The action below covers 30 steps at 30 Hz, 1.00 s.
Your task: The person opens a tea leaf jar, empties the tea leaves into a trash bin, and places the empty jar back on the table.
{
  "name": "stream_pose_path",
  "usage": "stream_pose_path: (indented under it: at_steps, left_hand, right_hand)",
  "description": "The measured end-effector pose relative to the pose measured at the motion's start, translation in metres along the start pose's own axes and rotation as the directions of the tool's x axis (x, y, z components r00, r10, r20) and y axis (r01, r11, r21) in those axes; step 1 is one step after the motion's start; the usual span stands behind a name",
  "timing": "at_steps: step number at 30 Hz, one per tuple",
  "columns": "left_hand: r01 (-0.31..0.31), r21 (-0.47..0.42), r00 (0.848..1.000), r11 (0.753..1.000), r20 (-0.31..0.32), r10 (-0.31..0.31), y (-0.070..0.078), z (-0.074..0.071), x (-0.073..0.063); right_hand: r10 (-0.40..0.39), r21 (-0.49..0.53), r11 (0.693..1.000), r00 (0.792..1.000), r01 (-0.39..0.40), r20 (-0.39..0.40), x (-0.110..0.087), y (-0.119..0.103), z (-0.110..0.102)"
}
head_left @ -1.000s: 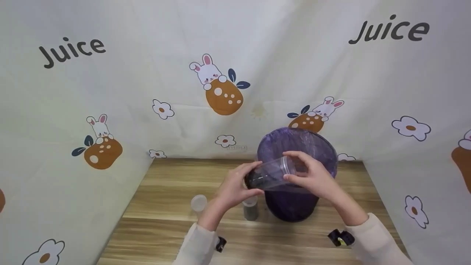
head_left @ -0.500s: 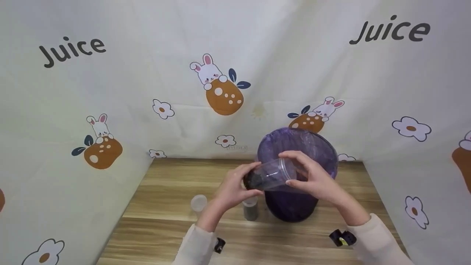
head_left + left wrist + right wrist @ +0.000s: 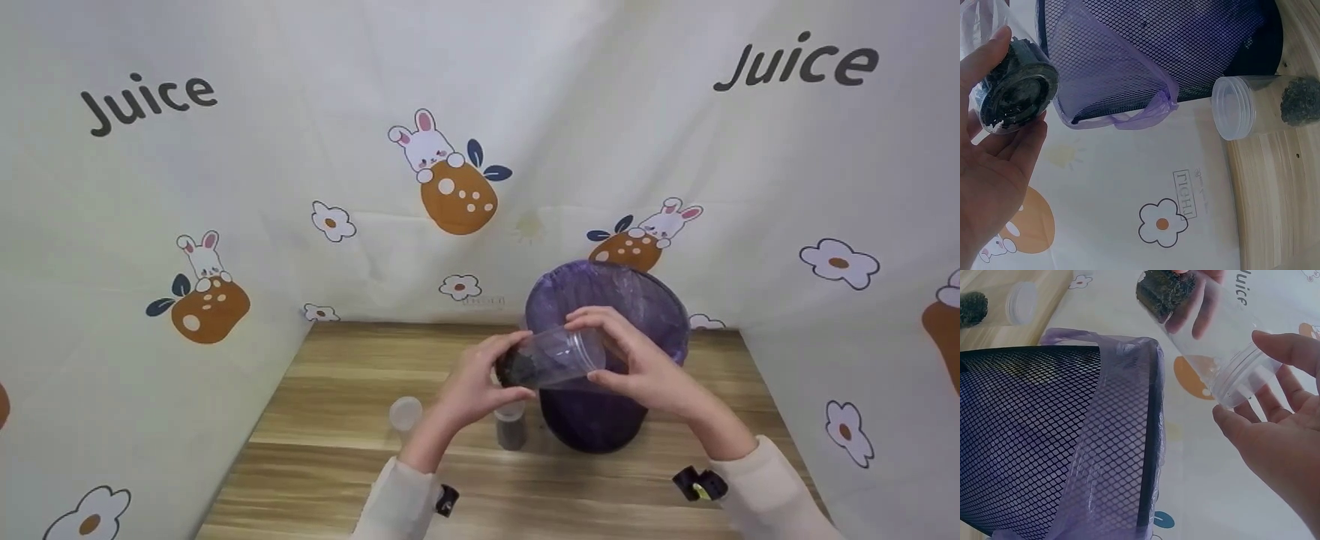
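Note:
Both hands hold a clear plastic jar (image 3: pixel 553 358), tilted on its side in front of a bin's mouth. Dark, crinkled dried flakes (image 3: pixel 1171 295) lie gathered at its base end. My left hand (image 3: pixel 472 384) grips that base, thumb on one side and fingers on the other. At the other end, the right hand (image 3: pixel 641 367) has its thumb and fingers around the ridged, translucent rim. The black mesh bin (image 3: pixel 592 424), lined with a purple plastic bag (image 3: pixel 1109 439), stands right behind the jar.
A smaller lidded jar (image 3: pixel 1261 107) with dark flakes in its bottom stands on the wooden table (image 3: pixel 337 457), left of the bin. Left of it is a round translucent white top (image 3: pixel 406 413), partly behind the left forearm. Printed cloth (image 3: pixel 360 150) walls in the table.
The right hand's fingers have shifted slightly left along the jar's end, so more of that rim shows. The jar has edged slightly left. The left hand is nearly still.

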<state>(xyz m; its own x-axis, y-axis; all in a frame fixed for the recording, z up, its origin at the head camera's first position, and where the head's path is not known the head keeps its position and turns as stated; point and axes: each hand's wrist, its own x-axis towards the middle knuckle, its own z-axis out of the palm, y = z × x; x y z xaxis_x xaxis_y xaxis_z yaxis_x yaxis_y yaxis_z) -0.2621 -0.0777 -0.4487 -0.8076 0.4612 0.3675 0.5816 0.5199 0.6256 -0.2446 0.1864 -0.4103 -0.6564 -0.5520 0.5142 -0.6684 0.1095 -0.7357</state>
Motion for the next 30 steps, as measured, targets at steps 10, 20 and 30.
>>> stream_pose_path:
  at_steps: [10, 20, 30]
  left_hand:
    - [0.011, 0.023, 1.000, 1.000, 0.005, -0.011, 0.0014, -0.0002, -0.0016]
    - [0.030, 0.027, 0.999, 0.999, 0.029, -0.031, 0.0027, 0.0004, -0.0021]
    - [0.043, 0.030, 0.999, 0.999, 0.025, -0.044, 0.0036, 0.0004, -0.0016]
  right_hand:
    - [0.090, -0.064, 0.993, 0.993, -0.095, -0.075, -0.0007, 0.0009, 0.0049]
    - [0.310, -0.023, 0.948, 0.935, -0.318, -0.173, 0.0006, -0.0022, 0.0055]
    - [0.417, -0.048, 0.902, 0.895, -0.429, -0.158, -0.0019, -0.0049, 0.0031]
